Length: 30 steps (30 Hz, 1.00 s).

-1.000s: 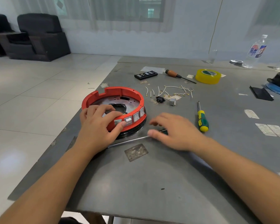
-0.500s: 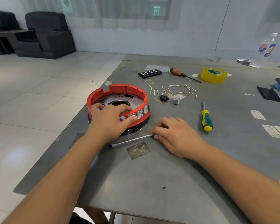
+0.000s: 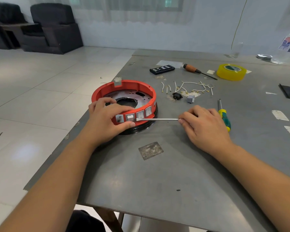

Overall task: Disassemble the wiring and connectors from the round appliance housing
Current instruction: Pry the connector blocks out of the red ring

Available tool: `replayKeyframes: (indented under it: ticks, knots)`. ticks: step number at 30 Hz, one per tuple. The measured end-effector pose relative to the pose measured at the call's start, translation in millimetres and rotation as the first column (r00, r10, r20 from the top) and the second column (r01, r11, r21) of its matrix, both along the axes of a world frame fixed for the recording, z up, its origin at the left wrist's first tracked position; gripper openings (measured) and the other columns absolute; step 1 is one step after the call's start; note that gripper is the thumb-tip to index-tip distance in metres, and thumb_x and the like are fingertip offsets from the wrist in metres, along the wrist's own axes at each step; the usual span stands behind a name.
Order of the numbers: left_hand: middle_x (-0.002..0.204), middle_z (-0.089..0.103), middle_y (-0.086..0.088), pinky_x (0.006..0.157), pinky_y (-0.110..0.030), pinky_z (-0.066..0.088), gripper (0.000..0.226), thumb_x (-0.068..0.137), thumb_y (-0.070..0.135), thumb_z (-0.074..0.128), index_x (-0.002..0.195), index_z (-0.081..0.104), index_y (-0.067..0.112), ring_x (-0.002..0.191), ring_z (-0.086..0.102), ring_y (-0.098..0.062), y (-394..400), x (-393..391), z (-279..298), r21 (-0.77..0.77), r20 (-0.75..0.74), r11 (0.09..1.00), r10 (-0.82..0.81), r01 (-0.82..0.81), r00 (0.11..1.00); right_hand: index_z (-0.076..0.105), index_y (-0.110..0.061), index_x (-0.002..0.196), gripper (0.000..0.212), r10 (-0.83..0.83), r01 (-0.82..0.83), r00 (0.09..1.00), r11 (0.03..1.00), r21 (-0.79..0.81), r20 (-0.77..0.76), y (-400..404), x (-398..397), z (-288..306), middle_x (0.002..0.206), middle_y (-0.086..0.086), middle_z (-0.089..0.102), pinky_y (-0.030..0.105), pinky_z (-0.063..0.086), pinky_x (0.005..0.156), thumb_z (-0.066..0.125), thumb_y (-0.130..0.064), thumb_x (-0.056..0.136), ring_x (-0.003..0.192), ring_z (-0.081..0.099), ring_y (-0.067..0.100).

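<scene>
We see the round red housing (image 3: 124, 97) sitting on the grey surface (image 3: 157, 178) near its left edge, open side up, on a black base ring. A metal plate with a dark centre hole shows inside it. Four small square switches (image 3: 140, 114) line its near wall.

Left hand (image 3: 107, 121) rests over the housing's near rim at about 7 o'clock of the ring. Fingers are curled over the rim into the inside and the thumb presses the outer wall below the switches, so the hand is grasping the housing.

Right hand (image 3: 204, 126) lies on the surface at 3 o'clock from the housing, knuckles up, fingers curled round the handle end of a long flat screwdriver (image 3: 157, 119). The handle is hidden in the hand. The bare shaft runs level to the left; its tip meets the second switch from the left, at the switch's right edge.

Loose white wires with brass ends (image 3: 189, 87) lie at 2 o'clock from the housing, well apart from it. Beside them are a black socket (image 3: 177, 96) and a small grey block (image 3: 190, 98).

A green-and-yellow screwdriver (image 3: 224, 115) lies just right of the right hand. Farther back are a wooden-handled screwdriver (image 3: 191, 69), a black bit case (image 3: 161, 69) and a yellow tape roll (image 3: 231, 72).
</scene>
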<state>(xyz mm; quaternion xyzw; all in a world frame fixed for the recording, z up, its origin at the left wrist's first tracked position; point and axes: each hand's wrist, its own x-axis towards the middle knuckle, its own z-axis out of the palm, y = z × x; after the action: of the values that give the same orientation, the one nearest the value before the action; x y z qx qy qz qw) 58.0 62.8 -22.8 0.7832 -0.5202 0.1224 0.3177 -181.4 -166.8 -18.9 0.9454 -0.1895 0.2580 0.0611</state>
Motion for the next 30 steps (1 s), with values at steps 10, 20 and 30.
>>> replayKeyframes:
  ticks: [10,20,30]
  knots:
    - [0.114,0.051,0.035,0.107,-0.038,0.022,0.042,0.091,0.053,0.066,0.133,0.063,0.049,0.119,0.028,0.006,-2,-3,-10,-0.112,-0.009,0.993,0.046,-0.046,0.999,0.069,-0.027,0.095,0.031,-0.012,0.032,0.99,0.989,-0.141,0.14,5,-2,-5,0.094,-0.003,0.057,0.04,0.038,0.075,0.045,-0.045,0.104,0.078,0.054,0.025]
    - [0.127,0.064,0.007,0.11,-0.03,0.018,0.023,0.093,0.056,0.061,0.116,0.061,0.057,0.131,0.041,-0.013,-4,-5,-9,-0.12,-0.079,0.99,0.066,-0.075,0.995,0.07,-0.022,0.091,0.031,0.031,0.001,0.987,0.981,-0.195,0.161,10,-8,7,0.088,0.003,0.055,0.028,0.025,0.056,0.048,-0.041,0.103,0.06,0.05,0.028]
    - [0.12,0.058,0.018,0.111,-0.032,0.015,0.025,0.098,0.05,0.055,0.122,0.059,0.057,0.123,0.037,-0.001,-2,-8,-9,-0.098,-0.065,0.992,0.074,-0.08,0.995,0.071,-0.02,0.088,0.03,0.032,-0.001,0.993,0.967,-0.256,0.118,20,-15,21,0.086,0.006,0.053,0.033,0.032,0.055,0.05,-0.036,0.102,0.064,0.048,0.029]
